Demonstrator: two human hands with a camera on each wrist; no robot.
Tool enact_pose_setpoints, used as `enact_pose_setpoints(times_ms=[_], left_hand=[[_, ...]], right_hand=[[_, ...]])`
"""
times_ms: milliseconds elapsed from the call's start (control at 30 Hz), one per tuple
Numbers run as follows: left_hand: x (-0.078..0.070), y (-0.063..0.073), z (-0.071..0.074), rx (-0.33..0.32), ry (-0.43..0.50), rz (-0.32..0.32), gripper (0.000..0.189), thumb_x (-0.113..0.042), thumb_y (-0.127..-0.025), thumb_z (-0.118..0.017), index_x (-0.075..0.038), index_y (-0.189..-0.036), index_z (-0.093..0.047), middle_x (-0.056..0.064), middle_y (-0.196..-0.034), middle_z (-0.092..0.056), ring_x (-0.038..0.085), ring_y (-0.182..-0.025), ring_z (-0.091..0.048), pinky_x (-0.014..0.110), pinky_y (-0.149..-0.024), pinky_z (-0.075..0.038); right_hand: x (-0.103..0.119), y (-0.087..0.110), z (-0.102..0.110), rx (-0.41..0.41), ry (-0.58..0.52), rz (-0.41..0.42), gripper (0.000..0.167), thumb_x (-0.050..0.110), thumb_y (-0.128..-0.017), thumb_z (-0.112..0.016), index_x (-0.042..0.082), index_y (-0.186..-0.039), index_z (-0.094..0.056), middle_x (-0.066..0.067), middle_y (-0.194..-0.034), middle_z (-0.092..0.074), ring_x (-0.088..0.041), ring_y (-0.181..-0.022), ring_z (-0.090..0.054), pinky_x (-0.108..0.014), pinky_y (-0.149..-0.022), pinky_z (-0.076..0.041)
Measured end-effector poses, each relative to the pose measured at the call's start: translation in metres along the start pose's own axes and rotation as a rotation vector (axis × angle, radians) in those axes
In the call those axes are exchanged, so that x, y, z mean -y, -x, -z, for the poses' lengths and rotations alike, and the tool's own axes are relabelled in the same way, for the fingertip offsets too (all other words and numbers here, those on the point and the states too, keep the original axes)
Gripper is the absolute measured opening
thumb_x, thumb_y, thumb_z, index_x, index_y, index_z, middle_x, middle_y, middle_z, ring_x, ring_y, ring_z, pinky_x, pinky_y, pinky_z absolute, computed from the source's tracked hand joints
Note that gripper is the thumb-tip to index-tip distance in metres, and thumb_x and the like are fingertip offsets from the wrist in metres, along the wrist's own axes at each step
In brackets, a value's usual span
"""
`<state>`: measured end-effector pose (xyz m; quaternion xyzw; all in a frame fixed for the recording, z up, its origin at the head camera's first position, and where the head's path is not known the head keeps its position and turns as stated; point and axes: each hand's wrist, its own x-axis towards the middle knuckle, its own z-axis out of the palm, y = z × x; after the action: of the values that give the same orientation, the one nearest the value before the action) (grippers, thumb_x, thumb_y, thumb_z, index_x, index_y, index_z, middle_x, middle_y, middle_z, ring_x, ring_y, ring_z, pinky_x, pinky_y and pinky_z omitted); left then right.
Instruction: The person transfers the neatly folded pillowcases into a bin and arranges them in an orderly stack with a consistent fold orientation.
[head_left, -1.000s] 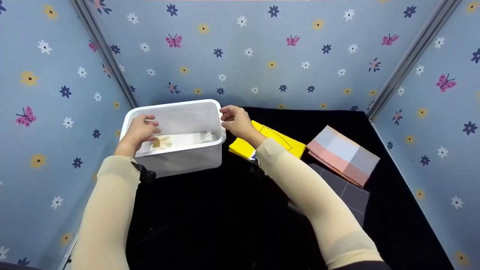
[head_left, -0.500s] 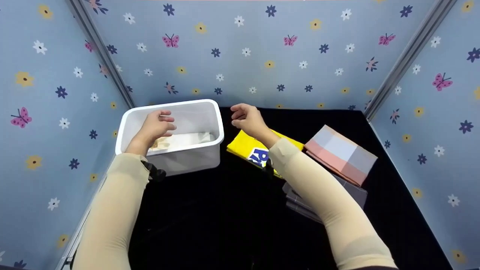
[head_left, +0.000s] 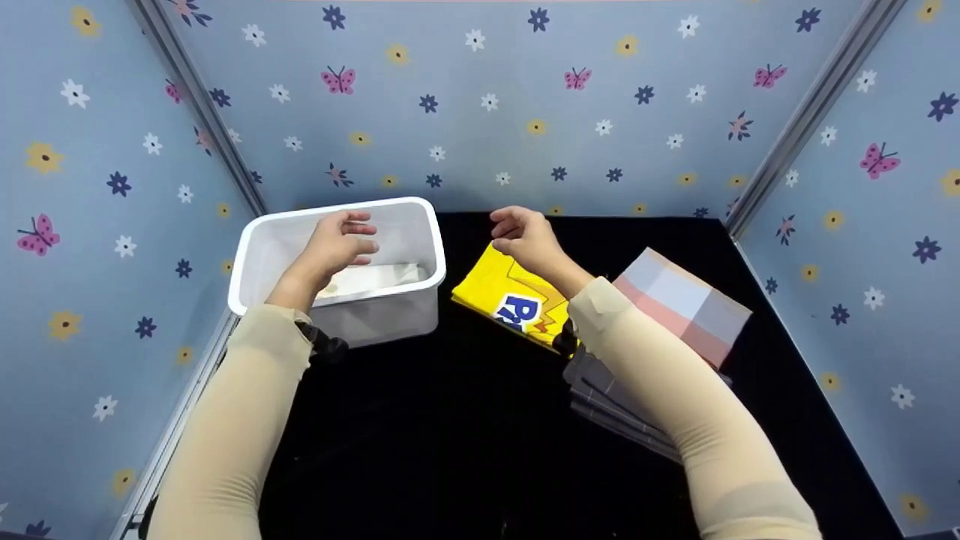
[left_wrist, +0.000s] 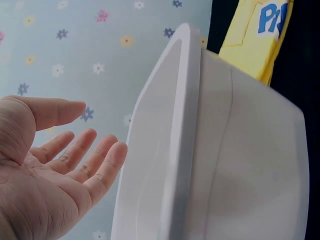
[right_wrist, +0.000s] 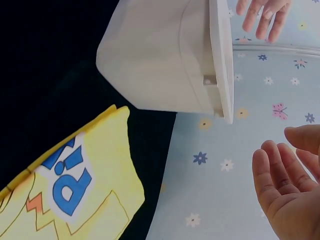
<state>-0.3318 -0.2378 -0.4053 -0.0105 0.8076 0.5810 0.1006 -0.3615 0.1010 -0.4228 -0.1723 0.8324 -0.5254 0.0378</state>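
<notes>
My left hand [head_left: 335, 244] hovers over the white plastic bin [head_left: 375, 319], fingers relaxed and holding nothing. In the left wrist view its palm and loosely bent fingers show beside the bin's rim [left_wrist: 185, 100]. A whitish folded cloth [head_left: 375, 279] with a tan patch lies on the bin's floor, partly hidden by that hand. My right hand [head_left: 529, 238] is in the air over the far part of a folded yellow cloth [head_left: 487, 289] with blue lettering. Its fingers are loosely curved around nothing, as the right wrist view also shows.
A folded pink, white and grey checked cloth [head_left: 682, 292] lies to the right. Partly under my right sleeve is a dark grey folded cloth [head_left: 607, 397]. Black fabric [head_left: 450, 442] covers the table, and flower-patterned walls [head_left: 495, 97] stand on three sides.
Both hands have moved to the right. The left went from the bin's left side to over its middle; the right left the bin's right rim and came over the yellow cloth.
</notes>
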Motion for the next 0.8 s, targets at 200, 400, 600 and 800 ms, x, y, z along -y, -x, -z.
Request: enact_pose_setpoints(times_ms=[200,400,600,800], left_hand=[[-0.008,0.003,-0.009,0.032,0.017,-0.020,0.067,-0.001,-0.103,-0.063,0.000,-0.165,-0.036,0.024,-0.160,-0.050,0.033,-0.134,-0.060,0.049,-0.114,-0.055],[-0.014,0.006,-0.019,0.054,0.038,-0.059,0.065,-0.001,-0.102,-0.065,0.001,-0.162,-0.039,0.024,-0.158,-0.052,0.025,-0.125,-0.063,0.035,-0.101,-0.061],[-0.016,0.010,-0.030,0.067,0.054,-0.099,0.064,0.001,-0.101,-0.066,0.004,-0.160,-0.041,0.025,-0.154,-0.054,0.030,-0.127,-0.064,0.029,-0.095,-0.061],[-0.017,0.010,-0.042,0.070,0.059,-0.113,0.062,0.001,-0.100,-0.066,0.003,-0.158,-0.045,0.027,-0.155,-0.055,0.035,-0.132,-0.063,0.033,-0.097,-0.062]], right_hand=[[-0.006,0.006,0.014,-0.009,0.008,-0.002,0.039,-0.002,-0.102,-0.069,0.002,-0.140,-0.067,-0.022,-0.121,-0.071,-0.030,-0.107,-0.071,-0.040,-0.096,-0.064],[-0.015,0.013,0.028,-0.019,0.012,-0.009,0.039,-0.003,-0.102,-0.069,0.001,-0.140,-0.067,-0.020,-0.120,-0.071,-0.031,-0.107,-0.071,-0.039,-0.096,-0.064],[-0.024,0.020,0.037,-0.030,0.023,-0.032,0.039,-0.003,-0.102,-0.069,0.001,-0.140,-0.067,-0.024,-0.122,-0.070,-0.031,-0.105,-0.071,-0.038,-0.094,-0.064],[-0.031,0.027,0.044,-0.043,0.022,-0.052,0.039,-0.003,-0.101,-0.070,0.001,-0.139,-0.067,-0.023,-0.120,-0.070,-0.029,-0.105,-0.070,-0.037,-0.094,-0.063]])
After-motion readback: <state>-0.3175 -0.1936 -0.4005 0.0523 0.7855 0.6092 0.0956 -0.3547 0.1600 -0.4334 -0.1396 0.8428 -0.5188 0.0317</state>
